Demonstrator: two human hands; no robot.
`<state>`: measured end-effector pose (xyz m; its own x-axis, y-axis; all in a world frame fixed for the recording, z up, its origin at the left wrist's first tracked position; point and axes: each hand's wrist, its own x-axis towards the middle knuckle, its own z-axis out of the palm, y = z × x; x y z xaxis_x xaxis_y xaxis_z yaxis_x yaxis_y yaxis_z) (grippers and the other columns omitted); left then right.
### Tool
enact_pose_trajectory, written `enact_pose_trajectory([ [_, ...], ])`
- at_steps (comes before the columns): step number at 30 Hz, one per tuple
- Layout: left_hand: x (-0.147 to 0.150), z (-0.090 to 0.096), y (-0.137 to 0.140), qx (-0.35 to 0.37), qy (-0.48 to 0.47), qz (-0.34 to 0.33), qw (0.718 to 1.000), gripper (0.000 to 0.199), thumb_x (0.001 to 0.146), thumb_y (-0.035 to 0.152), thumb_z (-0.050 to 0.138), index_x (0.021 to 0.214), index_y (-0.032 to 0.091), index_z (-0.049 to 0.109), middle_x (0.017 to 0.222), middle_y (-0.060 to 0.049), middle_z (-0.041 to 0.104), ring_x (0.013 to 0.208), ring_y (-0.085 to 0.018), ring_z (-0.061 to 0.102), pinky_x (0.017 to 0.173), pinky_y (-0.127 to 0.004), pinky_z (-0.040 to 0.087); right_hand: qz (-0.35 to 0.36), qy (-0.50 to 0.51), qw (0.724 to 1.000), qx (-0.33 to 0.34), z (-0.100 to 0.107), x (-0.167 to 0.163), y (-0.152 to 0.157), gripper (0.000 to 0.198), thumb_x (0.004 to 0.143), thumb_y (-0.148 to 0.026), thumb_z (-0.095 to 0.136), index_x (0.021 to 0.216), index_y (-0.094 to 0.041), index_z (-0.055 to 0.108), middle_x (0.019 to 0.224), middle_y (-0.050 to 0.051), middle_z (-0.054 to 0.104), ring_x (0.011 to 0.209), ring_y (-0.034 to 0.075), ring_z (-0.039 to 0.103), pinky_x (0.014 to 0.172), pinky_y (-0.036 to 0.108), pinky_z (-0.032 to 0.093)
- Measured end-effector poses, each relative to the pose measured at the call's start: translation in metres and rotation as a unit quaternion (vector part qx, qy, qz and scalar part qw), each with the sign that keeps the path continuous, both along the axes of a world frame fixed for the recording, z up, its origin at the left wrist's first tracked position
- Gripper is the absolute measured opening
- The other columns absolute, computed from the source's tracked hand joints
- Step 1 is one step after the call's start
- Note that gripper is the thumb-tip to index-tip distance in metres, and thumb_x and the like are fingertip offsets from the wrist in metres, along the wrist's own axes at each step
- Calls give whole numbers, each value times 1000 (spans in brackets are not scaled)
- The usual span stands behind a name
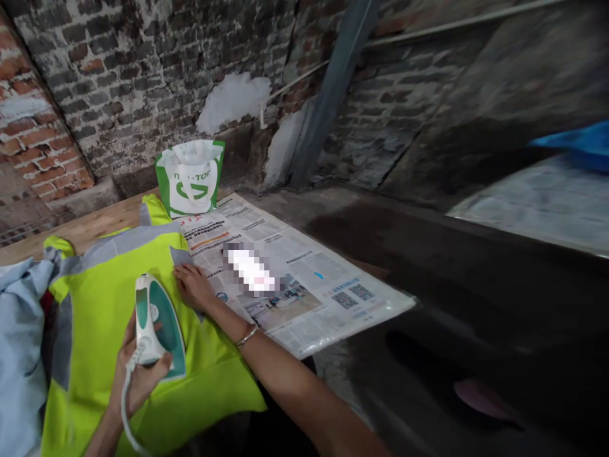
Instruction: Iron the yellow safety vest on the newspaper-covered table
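Note:
My left hand (136, 374) grips a white and teal clothes iron (159, 330) from its heel end, and a white cord (126, 412) trails from there toward the bottom edge. Beneath the iron a fluorescent yellow garment (104, 317) with grey bands is spread out. Whether the soleplate touches the cloth cannot be made out. On the garment's right edge, by a grey band, rests my right hand (194, 287), flat with its fingers stretched out and nothing held. A bracelet (246, 335) circles the right wrist.
Newspaper (304, 304) covers the table right of the garment, with a pixelated bright object (252, 270) on it. A green and white bag (190, 178) stands at the back. Light blue cloth (21, 349) lies at left. A brick wall (157, 70) rises behind.

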<state>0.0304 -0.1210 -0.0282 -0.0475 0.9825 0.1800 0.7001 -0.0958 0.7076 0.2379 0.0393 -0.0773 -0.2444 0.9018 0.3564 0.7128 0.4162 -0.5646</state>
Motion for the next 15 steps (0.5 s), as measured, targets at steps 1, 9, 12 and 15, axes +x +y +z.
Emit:
enact_pose_trajectory([
  [1, 1, -1, -2, -5, 1, -3, 1000, 55, 68, 43, 80, 120, 25, 77, 127, -9, 76, 91, -28, 77, 71, -35, 64, 1, -1, 1000, 2, 0, 0, 0, 37, 101, -18, 50, 131, -20, 73, 149, 12, 65, 143, 28, 51, 120, 50, 35],
  [9, 20, 42, 116, 2, -35, -8, 999, 49, 66, 43, 81, 109, 20, 77, 111, -10, 80, 98, -29, 76, 90, -40, 63, 5, -6, 1000, 1, -1, 1, 0, 39, 102, -18, 48, 132, -21, 74, 148, 12, 66, 144, 29, 51, 119, 50, 37],
  [12, 22, 50, 150, 7, -37, -8, 999, 42, 66, 43, 83, 101, 20, 78, 106, -9, 81, 99, -31, 75, 95, -43, 61, 2, -3, 1000, 3, -3, 1, 1, 40, 101, -17, 50, 132, -21, 73, 148, 11, 66, 143, 29, 52, 119, 49, 38],
  [15, 20, 45, 141, 11, -36, -10, 999, 44, 66, 43, 84, 104, 21, 78, 112, -9, 80, 102, -31, 75, 94, -43, 62, -2, 1, 1000, -8, -3, 1, 1, 43, 99, -15, 49, 136, -19, 71, 149, 12, 66, 145, 29, 52, 120, 48, 37],
])
